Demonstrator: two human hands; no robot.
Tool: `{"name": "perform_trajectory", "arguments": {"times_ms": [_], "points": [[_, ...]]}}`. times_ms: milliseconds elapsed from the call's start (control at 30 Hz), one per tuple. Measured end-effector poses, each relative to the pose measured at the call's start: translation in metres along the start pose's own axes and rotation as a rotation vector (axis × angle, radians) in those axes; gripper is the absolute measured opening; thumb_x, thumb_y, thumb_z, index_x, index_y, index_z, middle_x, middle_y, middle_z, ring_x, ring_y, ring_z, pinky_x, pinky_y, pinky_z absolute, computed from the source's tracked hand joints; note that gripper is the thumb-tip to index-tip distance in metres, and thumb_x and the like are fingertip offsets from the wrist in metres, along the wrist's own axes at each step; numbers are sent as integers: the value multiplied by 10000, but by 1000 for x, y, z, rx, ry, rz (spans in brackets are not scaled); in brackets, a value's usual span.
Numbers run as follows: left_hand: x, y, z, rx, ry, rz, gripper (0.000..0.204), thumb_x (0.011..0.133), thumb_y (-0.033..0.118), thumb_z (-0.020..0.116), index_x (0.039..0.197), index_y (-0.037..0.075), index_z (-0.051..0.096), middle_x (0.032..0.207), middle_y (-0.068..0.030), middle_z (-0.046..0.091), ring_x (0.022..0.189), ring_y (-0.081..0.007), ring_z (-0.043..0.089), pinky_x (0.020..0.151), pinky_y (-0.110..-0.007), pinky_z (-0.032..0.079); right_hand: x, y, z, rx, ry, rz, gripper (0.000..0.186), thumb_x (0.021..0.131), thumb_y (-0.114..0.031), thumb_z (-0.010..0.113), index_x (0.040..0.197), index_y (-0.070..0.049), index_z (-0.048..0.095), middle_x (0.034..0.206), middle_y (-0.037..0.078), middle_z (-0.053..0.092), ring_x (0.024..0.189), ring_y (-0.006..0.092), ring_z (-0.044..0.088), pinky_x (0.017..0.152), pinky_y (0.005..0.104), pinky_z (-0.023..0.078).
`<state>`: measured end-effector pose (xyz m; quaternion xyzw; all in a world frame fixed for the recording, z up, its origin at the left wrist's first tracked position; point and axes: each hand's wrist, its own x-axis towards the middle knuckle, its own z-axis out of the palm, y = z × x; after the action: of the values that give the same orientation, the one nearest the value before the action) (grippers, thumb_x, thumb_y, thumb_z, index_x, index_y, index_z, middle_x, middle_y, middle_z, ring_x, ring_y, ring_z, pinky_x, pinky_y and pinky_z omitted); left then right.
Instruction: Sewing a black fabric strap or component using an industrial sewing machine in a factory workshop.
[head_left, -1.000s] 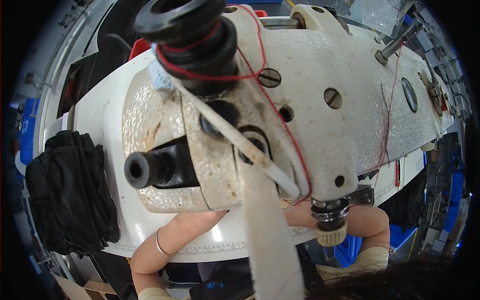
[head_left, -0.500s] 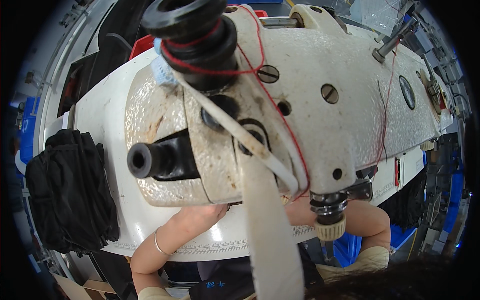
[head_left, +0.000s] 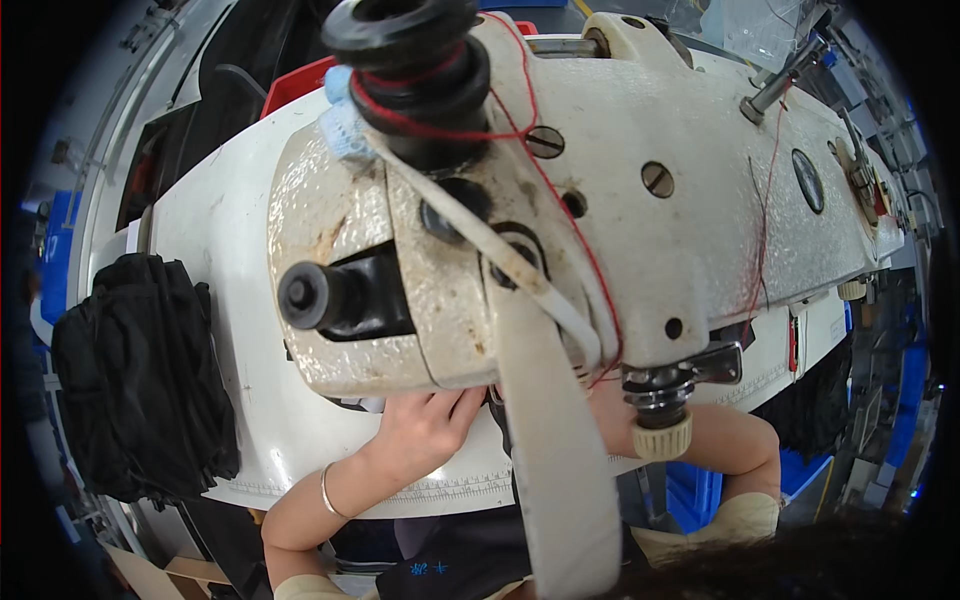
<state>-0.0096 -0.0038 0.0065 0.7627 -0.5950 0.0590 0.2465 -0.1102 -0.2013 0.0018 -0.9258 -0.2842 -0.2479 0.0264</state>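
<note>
A white sewing machine head (head_left: 640,270) fills the middle of the view, with red thread (head_left: 560,195) wound around its black tension knob (head_left: 420,70). Below its front edge is my left hand (head_left: 425,430), fingers bent and pressed together, their tips hidden under the machine. A narrow piece of black fabric (head_left: 503,425) shows beside its thumb; whether the fingers grip it is hidden. My right hand (head_left: 606,412) is mostly covered by a white strip (head_left: 555,470) hanging from the machine and by the machine itself. Its fingers do not show.
A stack of black fabric pieces (head_left: 145,380) lies at the left of the white table (head_left: 245,400). A ruler scale (head_left: 440,492) runs along the near edge. Blue bins (head_left: 692,495) stand below at the right, and a red tray (head_left: 295,85) is behind the machine.
My left hand has shifted slightly right, and more of its fingers now show. Black fabric has come into view beside it. The machine head appears slightly higher and farther right.
</note>
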Motion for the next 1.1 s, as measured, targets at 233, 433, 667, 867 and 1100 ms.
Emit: {"name": "perform_trajectory", "arguments": {"times_ms": [233, 433, 667, 867, 1100], "points": [[6, -15, -1, -83, -25, -93, 413, 545, 25, 698, 958, 11, 701, 952, -160, 657, 881, -338, 640, 794, -418, 520, -2, 2, 26, 497, -301, 300, 260, 816, -174, 623, 1036, -36, 611, 799, 106, 606, 722, 305, 635, 626, 436, 524], [8, -18, -5, -37, -113, -88, 437, 571, 53, 713, 1004, 3, 683, 961, -168, 650, 896, -344, 636, 813, -439, 510, -6, 5, 31, 770, -155, 438, 243, 789, -176, 650, 1005, -67, 624, 779, 89, 612, 672, 279, 633, 574, 412, 518], [10, -20, -9, -20, -166, -102, 459, 594, 69, 713, 1045, 3, 667, 949, -168, 644, 891, -349, 636, 811, -431, 516, -2, 4, 29, 497, -143, 337, 226, 756, -173, 665, 957, -74, 642, 776, 72, 611, 697, 247, 629, 597, 395, 511], [14, -13, -10, -66, -298, -203, 384, 628, 76, 688, 1004, -1, 671, 916, -160, 645, 861, -323, 647, 769, -413, 525, -11, 17, 22, 177, 93, 139, 222, 641, -145, 653, 852, -75, 642, 838, 43, 576, 779, 201, 586, 567, 330, 469], [25, 19, -48, 304, -94, -9, 269, 684, 55, 641, 947, -4, 633, 1011, -127, 555, 964, -247, 569, 921, -414, 461, -2, 33, 4, 176, 20, 113, 166, 647, -133, 634, 789, -50, 657, 854, 62, 566, 863, 224, 564, 709, 329, 492]]}}
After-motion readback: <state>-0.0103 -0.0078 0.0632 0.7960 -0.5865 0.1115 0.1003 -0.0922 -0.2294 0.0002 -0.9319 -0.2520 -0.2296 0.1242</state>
